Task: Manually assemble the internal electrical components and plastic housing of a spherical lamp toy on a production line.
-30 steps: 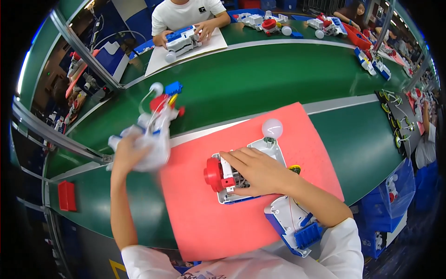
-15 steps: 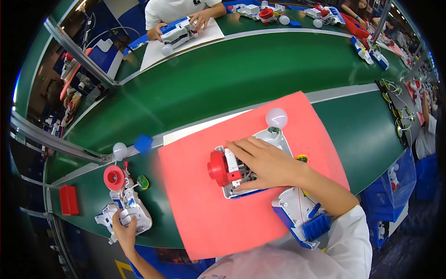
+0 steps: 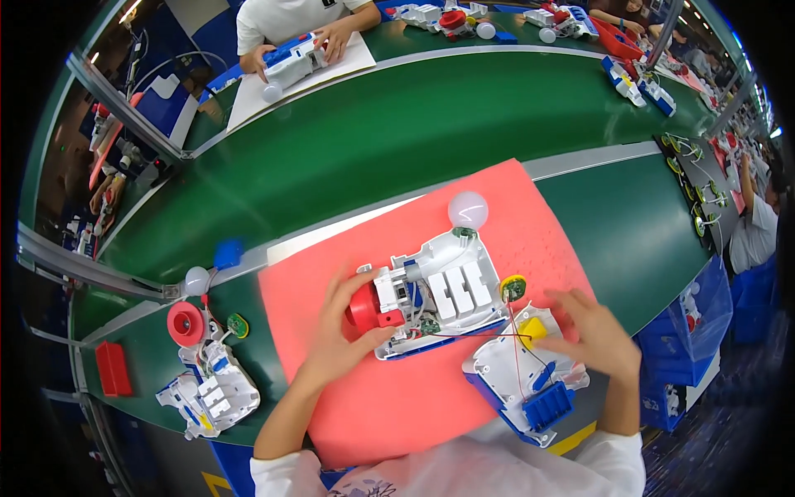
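Item 1: open white toy housing (image 3: 443, 294) with a red round part at its left end and a white bulb (image 3: 468, 209) at its top end, lying on the red mat (image 3: 414, 406) in front of the person.
Left hand (image 3: 339, 335): fingers curled around the red round end of the housing, gripping it.
Right hand (image 3: 592, 331): fingers spread and loose, resting on the yellow part of item 2, gripping nothing.
Item 2: white and blue shell half (image 3: 526, 385), just beside the housing at the mat's lower right edge, joined to it by thin wires.
Item 3: another opened toy unit (image 3: 207, 389) with a red disc, on the green bench (image 3: 662, 240), well left of the mat.
Item 4: another person's hands on a similar toy (image 3: 290, 58) across the green belt (image 3: 397, 124).
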{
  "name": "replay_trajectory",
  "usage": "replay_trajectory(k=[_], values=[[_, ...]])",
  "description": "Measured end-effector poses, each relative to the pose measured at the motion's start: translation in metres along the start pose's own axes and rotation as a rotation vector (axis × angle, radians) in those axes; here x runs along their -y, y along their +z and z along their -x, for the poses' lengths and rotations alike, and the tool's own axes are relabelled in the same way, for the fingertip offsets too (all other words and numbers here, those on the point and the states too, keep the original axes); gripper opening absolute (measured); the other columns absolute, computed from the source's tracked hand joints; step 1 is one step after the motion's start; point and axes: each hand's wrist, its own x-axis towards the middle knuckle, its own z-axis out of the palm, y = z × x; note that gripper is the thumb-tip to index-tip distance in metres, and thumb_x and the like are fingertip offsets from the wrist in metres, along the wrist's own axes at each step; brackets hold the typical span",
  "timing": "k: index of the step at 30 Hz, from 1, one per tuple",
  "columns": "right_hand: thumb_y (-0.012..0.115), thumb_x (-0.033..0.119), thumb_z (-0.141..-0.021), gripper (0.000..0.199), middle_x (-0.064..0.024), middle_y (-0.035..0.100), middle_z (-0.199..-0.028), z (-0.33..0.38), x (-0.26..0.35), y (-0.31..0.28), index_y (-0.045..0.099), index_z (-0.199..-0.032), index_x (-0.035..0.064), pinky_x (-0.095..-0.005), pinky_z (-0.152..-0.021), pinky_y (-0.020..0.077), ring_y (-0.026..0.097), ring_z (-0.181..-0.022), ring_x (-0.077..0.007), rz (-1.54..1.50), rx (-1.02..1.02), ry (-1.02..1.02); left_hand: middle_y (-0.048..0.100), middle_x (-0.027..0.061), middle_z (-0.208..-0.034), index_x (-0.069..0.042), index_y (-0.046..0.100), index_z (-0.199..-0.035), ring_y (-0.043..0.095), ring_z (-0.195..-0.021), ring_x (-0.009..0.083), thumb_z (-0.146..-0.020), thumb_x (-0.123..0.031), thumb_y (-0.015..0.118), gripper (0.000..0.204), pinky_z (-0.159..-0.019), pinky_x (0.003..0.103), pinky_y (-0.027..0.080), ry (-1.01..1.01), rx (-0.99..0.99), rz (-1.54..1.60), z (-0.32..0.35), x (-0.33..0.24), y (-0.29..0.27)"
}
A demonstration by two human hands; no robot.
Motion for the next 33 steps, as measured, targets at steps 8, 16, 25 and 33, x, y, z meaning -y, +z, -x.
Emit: replay_trajectory(k=[8, 16, 25, 33], values=[[0.079, 0.02, -0.082, 0.059, -0.0213, 0.07, -0.102, 0.014, 0.023, 0.051, 0.052, -0.132, 0.0045, -0.0393, -0.078, 0.0564, 0.072, -0.093, -0.0343, -0.428, -0.165, 0.138, 0.054, 0.0115, -0.134, -0.005, 0.056, -0.129, 0.052, -0.127, 0.0235, -0.055, -0.007, 0.094, 0.084, -0.109, 0.039, 0.042, -0.04, 0.192, 0.544, -0.034, 0.035, -0.011], [0.08, 0.023, -0.081, 0.074, -0.0142, 0.071, -0.08, 0.014, 0.059, 0.07, 0.045, -0.141, 0.0012, -0.0267, -0.054, 0.0516, 0.068, -0.058, -0.0178, -0.54, 0.097, 0.236, 0.051, 0.0139, -0.139, -0.005, 0.056, -0.131, 0.049, -0.131, 0.0331, -0.06, -0.011, 0.089, 0.078, -0.113, 0.044, 0.038, 0.138, -0.131, 0.0, -0.034, 0.003, -0.009], [0.082, 0.018, -0.075, 0.048, -0.0083, 0.061, -0.102, -0.015, 0.045, 0.048, 0.067, -0.12, 0.0095, -0.0322, -0.074, 0.049, 0.058, -0.095, -0.024, -0.152, -0.433, -0.372, 0.06, 0.0131, -0.123, -0.009, 0.065, -0.095, 0.058, -0.113, 0.0323, -0.076, -0.033, 0.078, 0.033, -0.1, 0.049, 0.044, 0.435, 0.292, -0.073, 0.134, -0.06, 0.038], [0.073, 0.006, -0.085, 0.021, -0.0069, 0.072, -0.085, -0.045, 0.039, 0.056, 0.074, -0.105, 0.0004, -0.0285, -0.073, 0.0531, 0.067, -0.081, -0.0128, -0.845, -0.124, -0.17, 0.059, 0.0216, -0.128, -0.01, 0.059, -0.093, 0.054, -0.124, 0.0396, -0.071, -0.018, 0.084, 0.034, -0.108, 0.057, 0.037, 0.155, 0.29, 0.586, 0.123, -0.043, -0.011]])
